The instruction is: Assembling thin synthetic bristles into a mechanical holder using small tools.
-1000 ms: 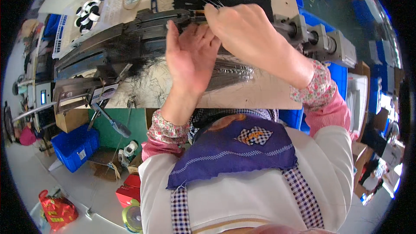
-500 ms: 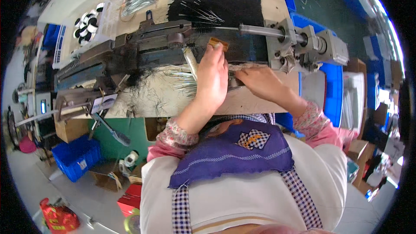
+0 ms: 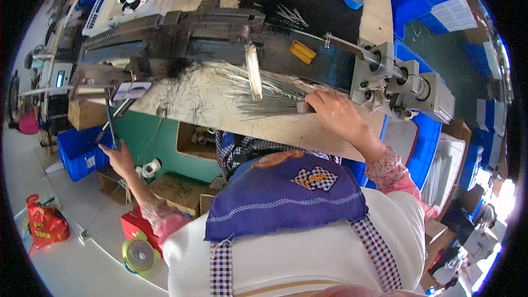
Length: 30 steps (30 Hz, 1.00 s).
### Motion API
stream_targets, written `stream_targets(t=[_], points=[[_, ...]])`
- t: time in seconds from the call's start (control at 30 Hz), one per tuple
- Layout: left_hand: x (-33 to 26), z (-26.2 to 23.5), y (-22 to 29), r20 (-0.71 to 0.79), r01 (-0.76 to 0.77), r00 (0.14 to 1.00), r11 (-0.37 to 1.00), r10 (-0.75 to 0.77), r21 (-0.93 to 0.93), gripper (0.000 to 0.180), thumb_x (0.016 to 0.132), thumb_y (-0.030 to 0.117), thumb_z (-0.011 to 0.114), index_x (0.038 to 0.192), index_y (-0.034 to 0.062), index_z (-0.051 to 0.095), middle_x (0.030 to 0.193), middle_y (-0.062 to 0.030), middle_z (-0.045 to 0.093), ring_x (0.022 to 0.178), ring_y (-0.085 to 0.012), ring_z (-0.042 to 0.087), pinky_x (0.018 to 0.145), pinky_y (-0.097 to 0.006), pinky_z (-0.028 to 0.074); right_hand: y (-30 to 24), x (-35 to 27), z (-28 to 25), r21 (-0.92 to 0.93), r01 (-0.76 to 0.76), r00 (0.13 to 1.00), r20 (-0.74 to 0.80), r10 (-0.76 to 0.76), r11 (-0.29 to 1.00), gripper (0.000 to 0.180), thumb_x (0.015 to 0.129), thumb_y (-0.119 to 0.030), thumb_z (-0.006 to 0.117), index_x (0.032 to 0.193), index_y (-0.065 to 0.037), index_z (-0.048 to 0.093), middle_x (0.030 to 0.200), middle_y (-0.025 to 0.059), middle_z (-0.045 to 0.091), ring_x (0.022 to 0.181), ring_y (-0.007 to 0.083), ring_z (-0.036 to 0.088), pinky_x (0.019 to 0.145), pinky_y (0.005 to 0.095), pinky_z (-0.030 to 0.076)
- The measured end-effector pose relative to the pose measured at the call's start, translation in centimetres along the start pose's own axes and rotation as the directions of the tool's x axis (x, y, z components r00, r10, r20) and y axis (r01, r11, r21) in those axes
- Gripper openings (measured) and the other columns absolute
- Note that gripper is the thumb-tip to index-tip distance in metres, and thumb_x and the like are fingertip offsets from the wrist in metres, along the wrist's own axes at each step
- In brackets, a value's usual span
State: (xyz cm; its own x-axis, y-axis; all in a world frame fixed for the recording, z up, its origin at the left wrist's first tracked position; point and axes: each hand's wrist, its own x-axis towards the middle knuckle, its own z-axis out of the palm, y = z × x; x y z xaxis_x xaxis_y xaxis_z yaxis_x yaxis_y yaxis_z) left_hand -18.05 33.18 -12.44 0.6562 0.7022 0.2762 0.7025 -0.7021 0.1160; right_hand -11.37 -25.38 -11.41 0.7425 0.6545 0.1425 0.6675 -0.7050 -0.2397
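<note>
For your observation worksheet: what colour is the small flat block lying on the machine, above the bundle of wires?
Yellow-orange. The block shows best in the head view, against the dark machine.

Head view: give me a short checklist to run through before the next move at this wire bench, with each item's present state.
1. Right hand rests on the wire bundle: ok.
2. Left hand on the bench: not ok; it hangs low beside the blue crate.
3. Wires gathered neatly: not ok; they fan out loosely across the wooden bench.
4. Right hand's grip on the wires: cannot tell.
5. Long dark machine running: cannot tell.
</note>
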Motion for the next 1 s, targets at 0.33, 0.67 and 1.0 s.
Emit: stream_targets(t=[0.33,0.67,1.0], points=[[-9.8,-1.8,17.5,-0.382,-0.512,0.797,0.859,0.467,-0.018,0.063,0.088,0.022,0.061,0.142,0.0019,0.035,0.142,-0.0243,0.039,0.126,-0.0298,0.048,0.104,-0.044,0.036,-0.6,-0.7,0.6,0.265,-0.159,0.985,-0.027,0.172,0.951,0.019,0.077,-0.006,0.061,0.095,-0.006,0.055,0.089,0.0102,0.06,0.081,0.0271,0.063,0.068,0.0367,0.052],[-18.8,-13.0,33.3,-0.587,-0.559,0.327,-0.349,0.741,-0.752,0.04,0.084,0.016,0.066,0.122,0.005,0.058,0.122,-0.0125,0.061,0.11,-0.0293,0.06,0.097,-0.042,0.044,-4.9,0.6,-13.8,0.356,-0.221,0.882,-0.325,0.342,0.908,0.025,0.077,-0.01,0.069,0.094,0.002,0.055,0.082,0.0145,0.058,0.074,0.0338,0.06,0.067,0.0366,0.049],[-14.4,-5.2,27.0,0.093,0.077,0.488,0.064,0.868,-0.995,0.023,0.102,0.016,0.04,0.102,0.0007,0.057,0.098,-0.0074,0.054,0.084,-0.0143,0.057,0.071,-0.029,0.049,0.4,5.4,-12.7,0.137,-0.1,0.872,-0.465,0.153,0.985,0.012,0.08,-0.003,0.062,0.092,-0.003,0.061,0.087,0.0093,0.06,0.077,0.0258,0.062,0.067,0.0331,0.051]])
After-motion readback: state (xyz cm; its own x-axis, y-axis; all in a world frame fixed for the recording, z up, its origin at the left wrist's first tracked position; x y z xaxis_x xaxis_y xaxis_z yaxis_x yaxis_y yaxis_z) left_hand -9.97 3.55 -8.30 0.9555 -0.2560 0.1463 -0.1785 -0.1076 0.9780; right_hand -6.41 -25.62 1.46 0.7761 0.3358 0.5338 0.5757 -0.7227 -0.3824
